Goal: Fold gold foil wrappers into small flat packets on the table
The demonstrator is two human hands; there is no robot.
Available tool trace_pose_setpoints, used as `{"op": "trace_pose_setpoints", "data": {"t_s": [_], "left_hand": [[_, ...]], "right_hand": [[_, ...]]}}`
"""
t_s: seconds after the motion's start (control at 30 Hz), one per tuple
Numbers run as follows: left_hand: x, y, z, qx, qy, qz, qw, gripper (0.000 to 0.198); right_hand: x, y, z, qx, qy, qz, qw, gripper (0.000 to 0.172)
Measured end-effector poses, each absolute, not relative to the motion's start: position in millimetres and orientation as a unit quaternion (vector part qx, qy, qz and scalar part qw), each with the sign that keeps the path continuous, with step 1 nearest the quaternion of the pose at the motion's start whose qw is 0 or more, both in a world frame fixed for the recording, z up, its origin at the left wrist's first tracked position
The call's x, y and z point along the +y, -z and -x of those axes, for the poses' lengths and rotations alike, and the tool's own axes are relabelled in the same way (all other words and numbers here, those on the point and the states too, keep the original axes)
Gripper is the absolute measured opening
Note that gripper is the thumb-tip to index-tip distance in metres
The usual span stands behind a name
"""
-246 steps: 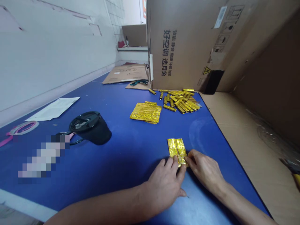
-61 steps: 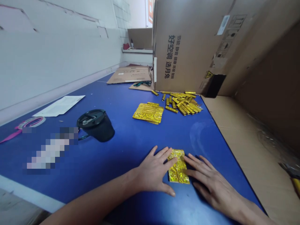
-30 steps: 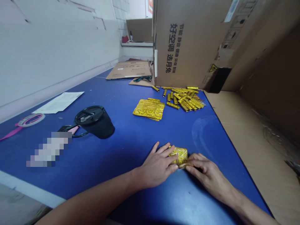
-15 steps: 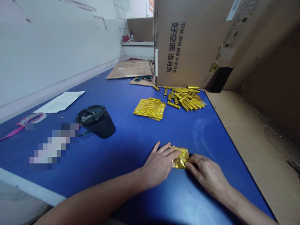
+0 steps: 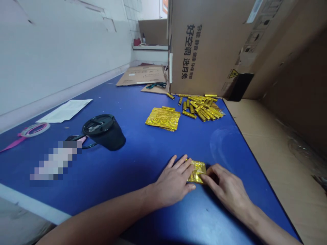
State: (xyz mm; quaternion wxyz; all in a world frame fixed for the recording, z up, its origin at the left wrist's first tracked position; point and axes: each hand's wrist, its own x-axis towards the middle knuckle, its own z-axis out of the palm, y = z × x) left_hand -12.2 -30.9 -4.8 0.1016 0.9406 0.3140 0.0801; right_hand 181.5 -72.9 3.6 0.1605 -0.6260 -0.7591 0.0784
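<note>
A small folded piece of gold foil paper lies on the blue table between my hands. My left hand rests flat with its fingers stretched out over the foil's left edge. My right hand has its fingers curled and pinches the foil's right edge. Farther back lie a flat stack of gold foil sheets and a heap of several rolled gold foil sticks.
A black lidded cup stands at the left, with a tape roll and a white paper beyond it. A large cardboard box rises at the back, and flat cardboard covers the table's right side.
The flat foil sheet has been folded up into a smaller, thicker piece. Both hands have closed in on it, the right hand going from flat to pinching its edge.
</note>
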Motion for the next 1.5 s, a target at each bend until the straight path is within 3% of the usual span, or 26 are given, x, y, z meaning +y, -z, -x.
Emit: {"op": "trace_pose_setpoints", "data": {"t_s": [0.1,0.2,0.37,0.57,0.77,0.93,1.03,1.17,1.5], "left_hand": [[-32,6,12,0.308,-0.078,-0.943,0.096,0.051],[-32,6,12,0.304,-0.078,-0.944,0.102,0.049],[-29,3,11,0.317,-0.121,-0.927,0.158,0.044],[-16,-3,14,0.371,-0.196,-0.872,0.253,0.031],[-16,-2,15,0.378,-0.184,-0.877,0.232,0.040],[-14,-7,17,0.384,-0.178,-0.862,0.279,0.037],[-11,-6,17,0.373,-0.191,-0.805,0.419,0.022],[-8,1,17,0.369,-0.237,-0.702,0.562,0.019],[-9,0,15,0.380,-0.255,-0.661,0.595,0.017]], "right_hand": [[-64,-6,-189,-0.756,-0.056,0.617,0.212,0.021],[-51,-10,-190,-0.762,-0.063,0.624,0.160,0.022],[-38,-18,-178,-0.785,-0.095,0.609,0.061,0.010],[-36,-24,-175,-0.803,-0.142,0.576,0.059,0.004],[-43,-23,-172,-0.790,-0.165,0.589,0.040,0.007],[-46,-20,-171,-0.754,-0.274,0.584,0.121,0.011],[-41,-20,-172,-0.675,-0.417,0.562,0.233,0.016],[-34,-20,-173,-0.560,-0.517,0.540,0.358,0.025],[-40,-16,-169,-0.562,-0.539,0.540,0.319,0.036]]}}
